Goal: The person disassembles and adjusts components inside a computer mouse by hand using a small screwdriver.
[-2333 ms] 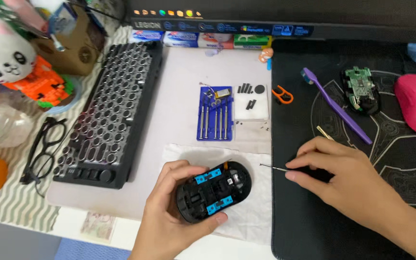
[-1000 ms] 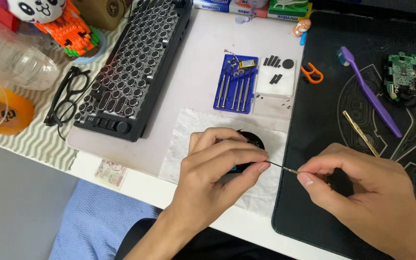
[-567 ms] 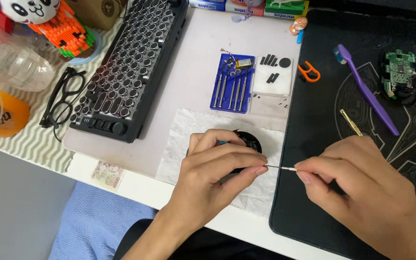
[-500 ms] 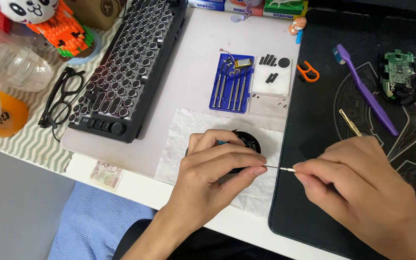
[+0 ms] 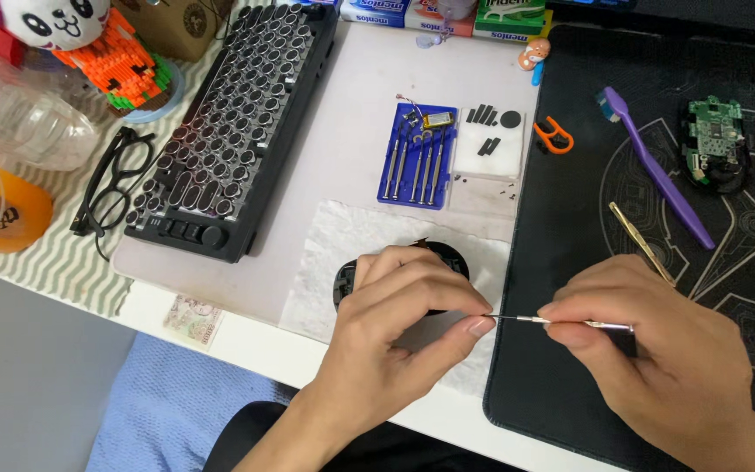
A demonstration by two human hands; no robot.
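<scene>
My left hand (image 5: 395, 336) is cupped over a black mouse shell (image 5: 434, 262), fingers curled down on it so that only its far rim shows at 12 o'clock of the knuckles. The shell sits on a white paper towel (image 5: 334, 253) spread on the counter (image 5: 351, 131), close to the near edge, with little room at 6 o'clock before the drop.

My right hand (image 5: 657, 350) pinches a thin metal tool (image 5: 535, 320) between thumb and forefinger. Its long axis runs nearly level, 3 to 9 o'clock, with the tip pointing at 9 o'clock and meeting my left fingertip (image 5: 480, 326). This hand lies over the black mat (image 5: 570, 218), whose left edge runs just beside the towel.

At 12 o'clock of the shell there is an open strip of counter, then a blue screwdriver tray (image 5: 414, 162) lying lengthwise 12 to 6, with a white pad (image 5: 489, 149) of small black parts just at its 3 o'clock. A black keyboard (image 5: 238, 131) closes off the 10 o'clock side.

On the mat, a brass tweezer (image 5: 644, 246) lies near my right knuckles at 12 o'clock; a purple toothbrush (image 5: 657, 170) slants beyond it, and a green circuit board (image 5: 714, 140) sits at 1 o'clock.
</scene>
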